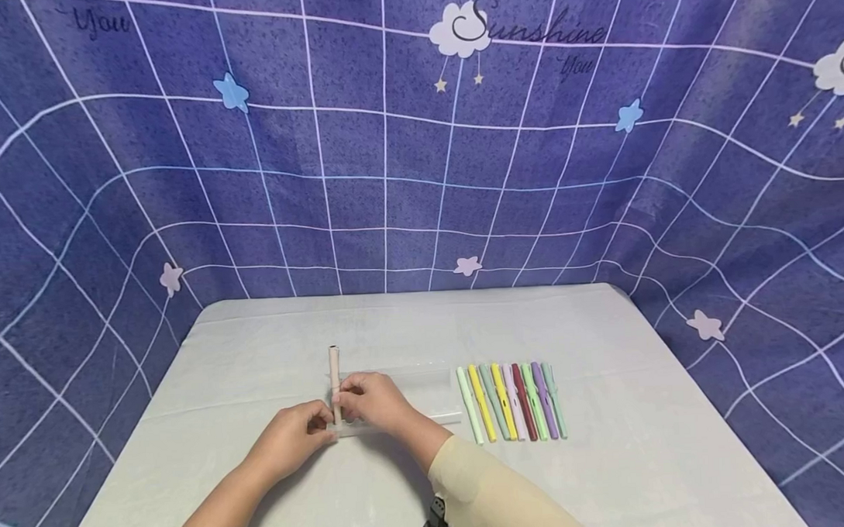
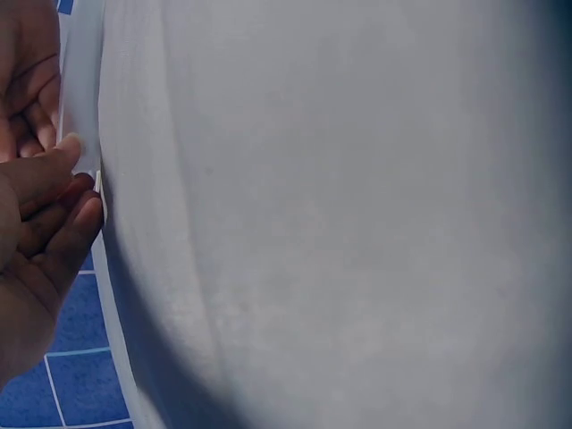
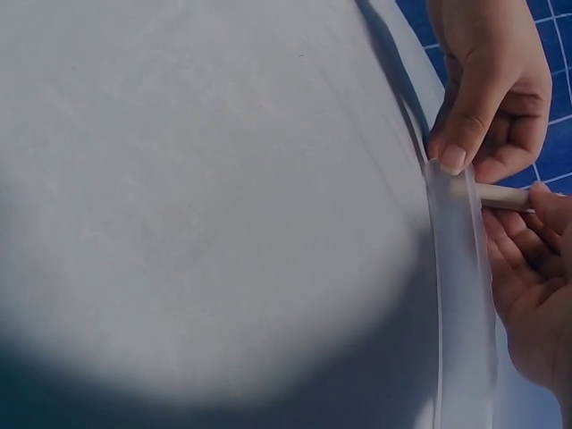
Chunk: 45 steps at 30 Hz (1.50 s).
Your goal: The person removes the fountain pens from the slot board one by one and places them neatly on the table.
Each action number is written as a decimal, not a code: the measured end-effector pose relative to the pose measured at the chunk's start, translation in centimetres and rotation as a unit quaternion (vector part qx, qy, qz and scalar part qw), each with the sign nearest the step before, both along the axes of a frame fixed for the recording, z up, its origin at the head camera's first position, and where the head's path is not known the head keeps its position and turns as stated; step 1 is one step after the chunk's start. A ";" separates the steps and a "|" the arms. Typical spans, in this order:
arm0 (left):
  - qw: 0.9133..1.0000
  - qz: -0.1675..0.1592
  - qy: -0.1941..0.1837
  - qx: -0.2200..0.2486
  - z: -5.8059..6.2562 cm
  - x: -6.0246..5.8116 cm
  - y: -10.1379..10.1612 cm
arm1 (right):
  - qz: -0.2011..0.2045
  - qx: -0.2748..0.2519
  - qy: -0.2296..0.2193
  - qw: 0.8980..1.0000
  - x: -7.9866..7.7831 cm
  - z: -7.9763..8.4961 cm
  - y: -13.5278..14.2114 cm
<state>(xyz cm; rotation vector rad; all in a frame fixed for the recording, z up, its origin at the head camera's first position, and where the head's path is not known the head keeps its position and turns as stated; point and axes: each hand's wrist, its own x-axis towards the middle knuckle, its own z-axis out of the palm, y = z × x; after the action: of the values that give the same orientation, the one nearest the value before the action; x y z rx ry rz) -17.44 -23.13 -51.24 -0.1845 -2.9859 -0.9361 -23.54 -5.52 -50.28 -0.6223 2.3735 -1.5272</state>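
Observation:
A pale pink-beige pen (image 1: pixel 334 366) stands upright at the left end of a clear plastic holder (image 1: pixel 427 420). My right hand (image 1: pixel 376 401) pinches the pen's lower part between thumb and fingers. In the right wrist view the pen (image 3: pixel 503 197) runs from those fingers to the holder's wall (image 3: pixel 463 277). My left hand (image 1: pixel 292 439) grips the holder's left front corner, its thumb pressed on the wall's end in the right wrist view. The pen's lower end shows only dimly behind the frosted wall.
To the right of the holder lies a row of several pens (image 1: pixel 514 404), side by side, in green, yellow, lilac, dark red and purple. All rest on a white-covered table (image 1: pixel 606 342). A blue gridded curtain (image 1: pixel 419 194) hangs behind and on both sides.

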 end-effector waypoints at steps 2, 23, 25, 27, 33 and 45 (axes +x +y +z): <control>1.000 -0.001 0.000 -0.001 0.0 0.0 0.0 | -0.001 -0.006 0.009 1.000 0.1 0.1 0.1; 1.000 0.003 0.008 -0.002 0.1 -0.1 0.2 | -0.016 -0.029 0.008 0.999 0.4 0.0 3.3; 1.000 0.004 0.008 -0.003 0.1 -0.1 0.2 | -0.015 -0.047 -0.008 0.999 0.4 -0.1 3.6; 1.000 0.005 0.006 -0.005 0.1 -0.1 0.2 | -0.014 -0.063 -0.022 0.998 0.4 -0.1 3.9; 1.000 0.004 0.002 -0.007 0.1 0.0 0.2 | -0.011 -0.076 -0.032 0.997 0.5 -0.1 4.8; 1.000 0.012 0.002 -0.011 0.0 0.0 0.3 | -0.030 -0.074 -0.036 0.996 0.4 -0.2 6.4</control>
<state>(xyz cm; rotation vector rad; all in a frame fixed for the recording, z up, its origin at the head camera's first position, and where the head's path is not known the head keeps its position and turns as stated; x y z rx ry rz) -17.46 -22.86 -51.22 -0.1512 -2.9897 -0.8989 -23.14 0.85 -50.50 -0.5224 2.2598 -1.7326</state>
